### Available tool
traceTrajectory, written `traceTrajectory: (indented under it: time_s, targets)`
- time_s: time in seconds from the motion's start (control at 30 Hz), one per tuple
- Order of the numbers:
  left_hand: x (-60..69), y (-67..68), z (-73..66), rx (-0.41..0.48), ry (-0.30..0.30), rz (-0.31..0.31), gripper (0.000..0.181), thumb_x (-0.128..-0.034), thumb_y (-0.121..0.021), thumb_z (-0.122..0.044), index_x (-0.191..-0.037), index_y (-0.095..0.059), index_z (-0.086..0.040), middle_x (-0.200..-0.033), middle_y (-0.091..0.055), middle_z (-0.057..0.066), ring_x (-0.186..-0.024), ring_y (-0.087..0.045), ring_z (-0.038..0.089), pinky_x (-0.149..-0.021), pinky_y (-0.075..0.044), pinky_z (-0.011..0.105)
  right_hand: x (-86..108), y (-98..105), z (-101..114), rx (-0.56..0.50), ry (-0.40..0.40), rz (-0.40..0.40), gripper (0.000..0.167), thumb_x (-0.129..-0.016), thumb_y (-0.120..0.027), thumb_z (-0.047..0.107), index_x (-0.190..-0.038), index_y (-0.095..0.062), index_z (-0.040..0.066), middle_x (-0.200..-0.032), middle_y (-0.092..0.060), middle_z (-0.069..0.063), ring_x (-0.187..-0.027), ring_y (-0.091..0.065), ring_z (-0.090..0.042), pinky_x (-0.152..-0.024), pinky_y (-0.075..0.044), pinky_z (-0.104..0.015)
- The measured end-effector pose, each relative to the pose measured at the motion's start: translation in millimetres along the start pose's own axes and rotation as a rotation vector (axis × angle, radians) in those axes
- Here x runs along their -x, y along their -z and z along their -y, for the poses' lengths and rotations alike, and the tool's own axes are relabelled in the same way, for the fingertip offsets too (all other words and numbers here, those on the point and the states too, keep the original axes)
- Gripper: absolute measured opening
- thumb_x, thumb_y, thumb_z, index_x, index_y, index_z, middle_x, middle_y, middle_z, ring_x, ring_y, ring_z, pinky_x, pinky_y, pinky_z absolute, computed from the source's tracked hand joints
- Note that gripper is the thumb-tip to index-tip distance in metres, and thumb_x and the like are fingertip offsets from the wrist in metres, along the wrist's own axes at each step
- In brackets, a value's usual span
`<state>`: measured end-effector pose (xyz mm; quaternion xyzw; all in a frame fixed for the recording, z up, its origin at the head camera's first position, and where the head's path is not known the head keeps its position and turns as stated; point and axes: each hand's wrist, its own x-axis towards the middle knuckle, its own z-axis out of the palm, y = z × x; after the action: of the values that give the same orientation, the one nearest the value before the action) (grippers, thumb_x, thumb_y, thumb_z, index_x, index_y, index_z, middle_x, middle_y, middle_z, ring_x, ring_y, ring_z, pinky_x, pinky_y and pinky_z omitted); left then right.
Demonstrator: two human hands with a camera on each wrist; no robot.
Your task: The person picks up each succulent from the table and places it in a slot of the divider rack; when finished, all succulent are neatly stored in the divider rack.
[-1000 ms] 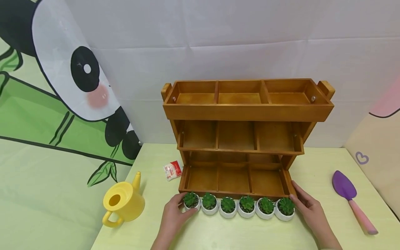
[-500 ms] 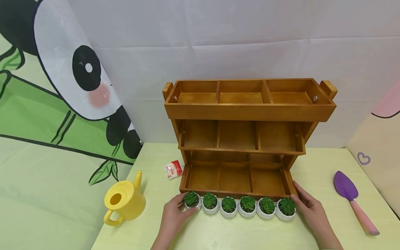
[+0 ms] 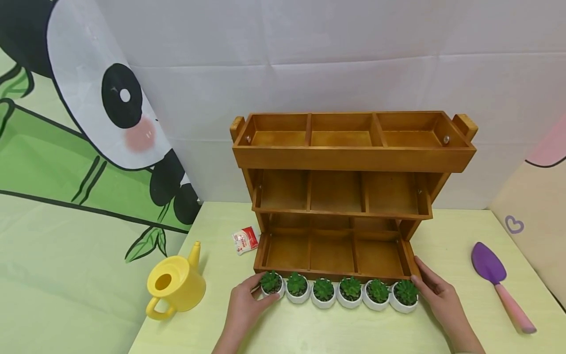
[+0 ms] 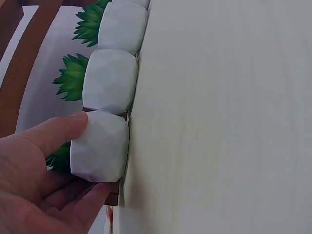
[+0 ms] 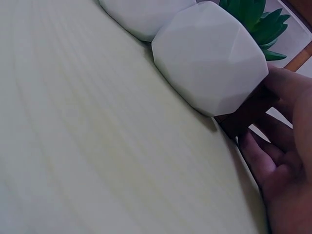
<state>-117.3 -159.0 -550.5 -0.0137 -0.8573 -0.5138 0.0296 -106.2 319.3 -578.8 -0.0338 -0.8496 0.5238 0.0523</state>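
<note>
Several small succulents in white faceted pots stand in a row along the front of a brown wooden three-tier shelf [image 3: 353, 158]. My left hand [image 3: 247, 302] holds the leftmost potted succulent [image 4: 100, 146], its thumb on the pot's front rim and its fingers at the far side near the shelf's front corner. My right hand [image 3: 439, 295] is at the other end, its fingers against the right side of the shelf's lowest tier. The thumb of that hand reaches the rightmost potted succulent [image 5: 207, 61]. All the shelf's compartments are bare.
A yellow watering can [image 3: 179, 282] stands at the left. Beside the shelf lies a small red and white packet [image 3: 245, 240]. A trowel [image 3: 490, 265] with purple blade and pink handle lies at the right. White cloth hangs behind the table [image 3: 336, 332].
The view shifts very slightly. Both hands, the pots and the shelf keep their places.
</note>
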Motion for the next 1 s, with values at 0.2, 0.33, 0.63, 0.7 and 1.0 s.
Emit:
traceTrajectory:
  time_s: [0.2,0.33,0.63,0.7,1.0]
  targets:
    - [2.0,1.7,-1.3,0.020,0.008,0.006,0.060,-0.0750,-0.095,-0.009,-0.128,-0.070,0.005,-0.129,-0.068,0.024,-0.119,-0.066,0.036,-0.092,-0.057,0.029,-0.2,-0.5,-0.4,0.003,0.008,-0.001,0.058,-0.108,-0.060,0.033,-0.161,-0.042,0.018,-0.161,-0.040,-0.013,-0.123,-0.036,0.022,-0.095,-0.038,-0.001]
    - [3.1,3.0,-2.5,0.027,0.017,0.011,0.060,-0.0758,-0.095,-0.009,-0.129,-0.069,0.005,-0.130,-0.067,0.024,-0.120,-0.066,0.036,-0.092,-0.057,0.030,-0.6,-0.8,-0.2,0.007,0.002,0.002,0.058,-0.108,-0.060,0.034,-0.161,-0.042,0.018,-0.161,-0.040,-0.012,-0.123,-0.036,0.023,-0.095,-0.038,-0.001]
    - [3.4,7.4,-6.6,0.031,0.025,0.017,0.062,-0.0758,-0.095,-0.011,-0.130,-0.069,0.004,-0.131,-0.066,0.024,-0.121,-0.066,0.036,-0.092,-0.057,0.029,-0.1,-0.3,0.1,0.020,0.010,-0.003,0.058,-0.108,-0.060,0.033,-0.161,-0.042,0.018,-0.161,-0.040,-0.010,-0.123,-0.036,0.023,-0.094,-0.037,-0.001]
    - [3.0,8.2,-7.1,0.041,0.021,0.021,0.061,-0.0755,-0.095,-0.010,-0.129,-0.070,0.003,-0.131,-0.067,0.023,-0.121,-0.066,0.035,-0.092,-0.057,0.029,0.2,-0.1,-0.4,0.018,0.018,-0.006,0.058,-0.108,-0.060,0.032,-0.161,-0.043,0.017,-0.160,-0.040,-0.010,-0.123,-0.036,0.023,-0.094,-0.038,-0.001]
    - [2.8,13.6,-10.4,0.043,-0.012,0.035,0.057,-0.0753,-0.095,-0.012,-0.126,-0.073,-0.001,-0.126,-0.071,0.017,-0.119,-0.067,0.033,-0.092,-0.057,0.028,1.4,-0.3,0.9,0.003,0.026,-0.010,0.057,-0.108,-0.061,0.030,-0.160,-0.043,0.016,-0.160,-0.041,-0.009,-0.123,-0.037,0.022,-0.094,-0.038,-0.001]
